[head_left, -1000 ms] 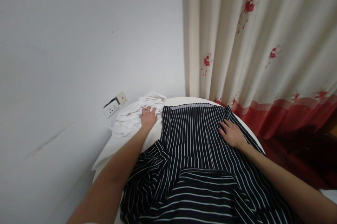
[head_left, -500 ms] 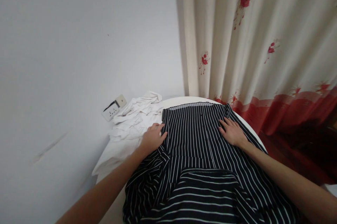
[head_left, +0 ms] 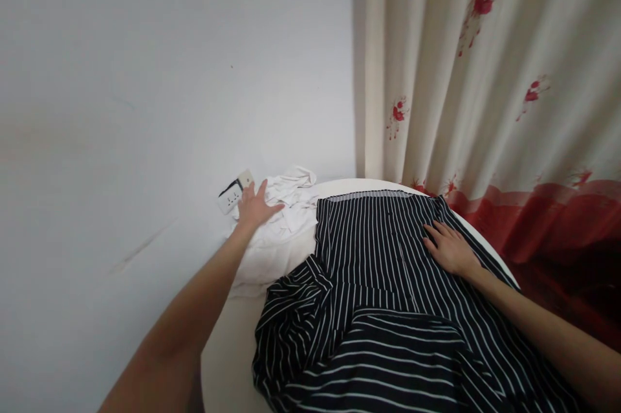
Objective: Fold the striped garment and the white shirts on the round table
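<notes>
Along the tabletop's [head_left: 226, 355] near edge, striped shirt [head_left: 371, 238] lies bunched, flatter toward the far edge. Right hand [head_left: 451, 249] rests on it by the right edge, fingers slightly spread. Left hand [head_left: 255, 208], spread wide over white cloth [head_left: 294, 222], far left; contact unclear. Step: apparently arranging cloth; next move calls for holding the shirt flat.

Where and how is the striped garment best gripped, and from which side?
Probably pinch the two corners of the garment's far edge, coming from the left and right: that end lies flat with its corners spread, while the near part is bunched. The right hand rests near the right corner; the left hand is at the white cloth.
</notes>
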`<state>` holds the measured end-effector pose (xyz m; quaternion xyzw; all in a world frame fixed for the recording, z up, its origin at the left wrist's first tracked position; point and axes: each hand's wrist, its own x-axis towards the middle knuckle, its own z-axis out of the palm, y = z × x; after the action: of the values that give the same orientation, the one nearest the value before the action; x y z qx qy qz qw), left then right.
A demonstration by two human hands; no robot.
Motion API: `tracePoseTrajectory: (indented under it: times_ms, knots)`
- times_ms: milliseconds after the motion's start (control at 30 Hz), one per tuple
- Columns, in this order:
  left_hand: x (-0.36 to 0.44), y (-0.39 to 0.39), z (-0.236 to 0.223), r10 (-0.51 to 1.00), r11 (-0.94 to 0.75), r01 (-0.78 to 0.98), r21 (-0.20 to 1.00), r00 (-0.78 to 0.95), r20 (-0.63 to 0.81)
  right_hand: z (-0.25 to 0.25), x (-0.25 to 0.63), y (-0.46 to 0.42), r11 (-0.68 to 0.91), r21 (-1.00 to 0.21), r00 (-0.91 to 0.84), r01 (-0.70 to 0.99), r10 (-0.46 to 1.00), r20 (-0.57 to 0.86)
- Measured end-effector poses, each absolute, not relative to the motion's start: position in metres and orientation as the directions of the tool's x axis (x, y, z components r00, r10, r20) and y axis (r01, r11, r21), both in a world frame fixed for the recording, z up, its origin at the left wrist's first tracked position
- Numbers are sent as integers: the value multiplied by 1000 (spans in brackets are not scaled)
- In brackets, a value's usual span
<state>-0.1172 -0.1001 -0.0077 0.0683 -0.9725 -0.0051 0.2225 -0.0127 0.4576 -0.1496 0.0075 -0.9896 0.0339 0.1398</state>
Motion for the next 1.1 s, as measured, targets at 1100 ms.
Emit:
tracePoseTrajectory:
  times_ms: [1100]
  knots:
    - [-78, -133, -19, -252, 822, 172, 543, -745, 617, -160, -17, 464, 998, -26, -943, -55, -43, 329]
